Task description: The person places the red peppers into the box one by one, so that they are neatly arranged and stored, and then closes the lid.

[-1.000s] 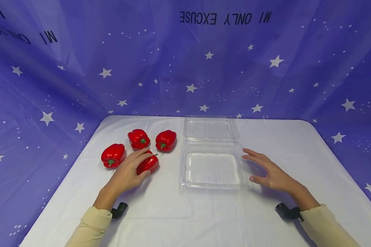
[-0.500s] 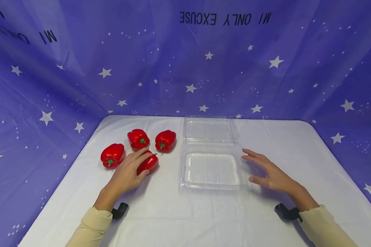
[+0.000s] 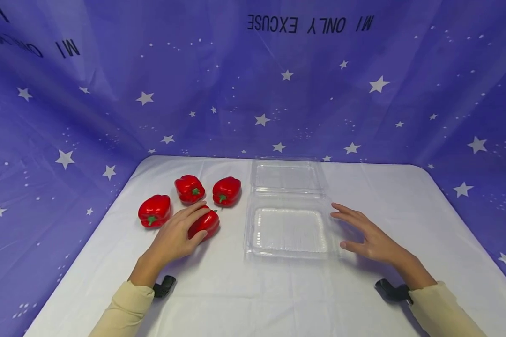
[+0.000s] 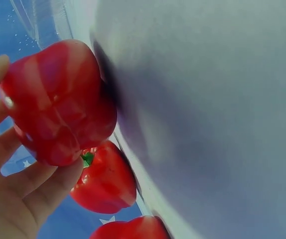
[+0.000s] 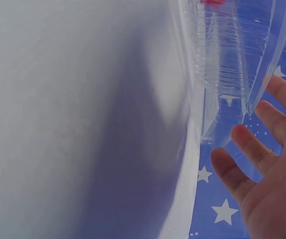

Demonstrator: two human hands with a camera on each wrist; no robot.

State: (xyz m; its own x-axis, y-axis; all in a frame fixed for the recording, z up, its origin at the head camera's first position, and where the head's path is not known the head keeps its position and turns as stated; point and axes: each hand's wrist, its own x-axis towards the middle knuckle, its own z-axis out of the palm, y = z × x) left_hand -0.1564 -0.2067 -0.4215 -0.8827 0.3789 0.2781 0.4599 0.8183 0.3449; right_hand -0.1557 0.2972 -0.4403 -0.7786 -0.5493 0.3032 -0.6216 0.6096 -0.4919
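Note:
A red bell pepper (image 3: 209, 224) lies on the white table in the head view, and my left hand (image 3: 176, 236) grips it from the left with fingers over the top and thumb at the near side. The left wrist view has this glossy pepper (image 4: 58, 104) between thumb and fingertips. My right hand (image 3: 368, 236) holds nothing; its spread fingers are just right of a clear plastic clamshell container (image 3: 290, 229). The container lies unfolded, its lid (image 3: 286, 177) flat behind the base. From the right wrist, the fingertips show close to the clear rim (image 5: 270, 74).
Three more red bell peppers stand behind and left of the held one: one at left (image 3: 154, 211), one at the back (image 3: 189, 189), another nearer the container (image 3: 226, 191). A purple star-printed curtain (image 3: 253, 93) encloses the table (image 3: 253, 299) behind and at both sides.
The pepper at my left hand has shifted slightly to the right and turned a little. My right hand and the container stay put.

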